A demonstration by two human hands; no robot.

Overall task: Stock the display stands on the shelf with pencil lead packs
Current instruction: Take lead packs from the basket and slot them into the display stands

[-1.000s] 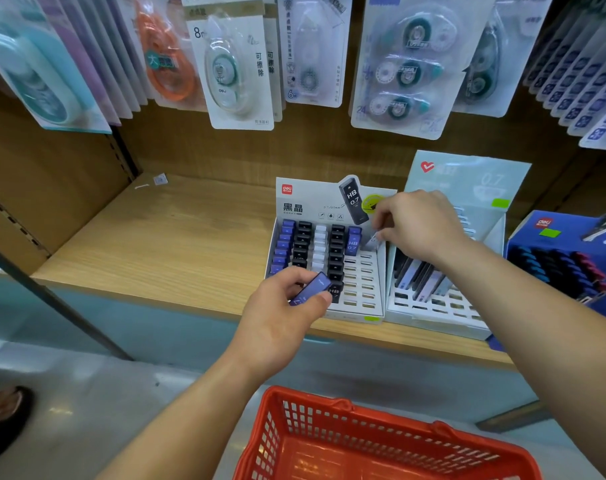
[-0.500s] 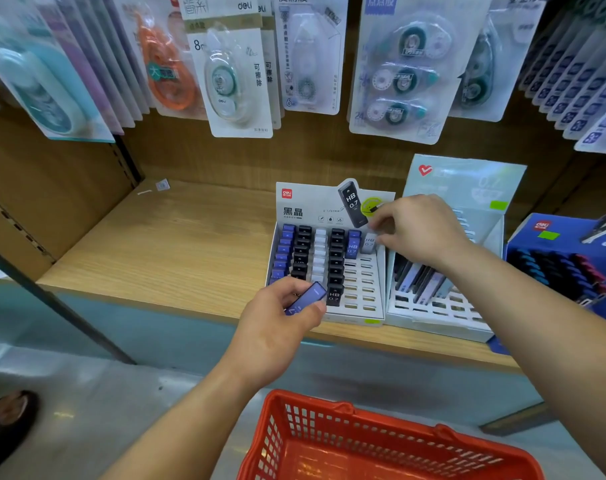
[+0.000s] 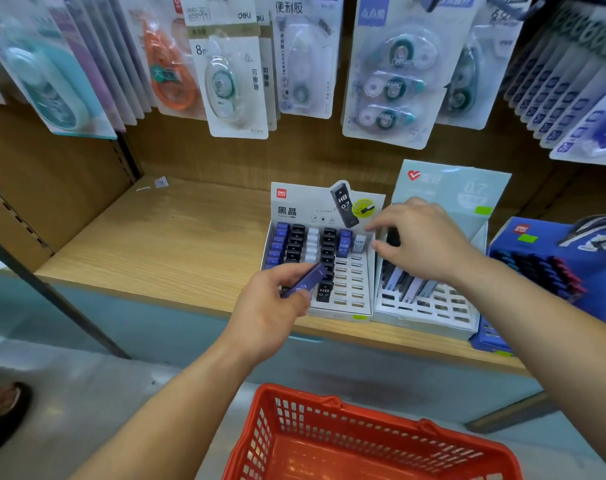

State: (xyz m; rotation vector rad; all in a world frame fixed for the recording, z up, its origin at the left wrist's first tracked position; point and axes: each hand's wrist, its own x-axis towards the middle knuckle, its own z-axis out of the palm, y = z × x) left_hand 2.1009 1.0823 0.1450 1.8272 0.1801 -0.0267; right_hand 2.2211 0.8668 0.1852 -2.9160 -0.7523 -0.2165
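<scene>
Pencil lead pack [image 3: 306,280], purple, slants lower left to upper right at centre frame, pinched by left hand [image 3: 267,311]; right hand [image 3: 423,241] curls over the stand [image 3: 350,292], grip unclear.

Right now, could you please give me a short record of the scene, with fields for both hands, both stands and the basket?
left hand: pinches a blue lead pack in front of the left stand
right hand: hovers over the stands' shared edge; grip unclear
left stand: left columns filled, right two nearly empty
right stand: few packs, leaning
basket: red, below the shelf edge
</scene>
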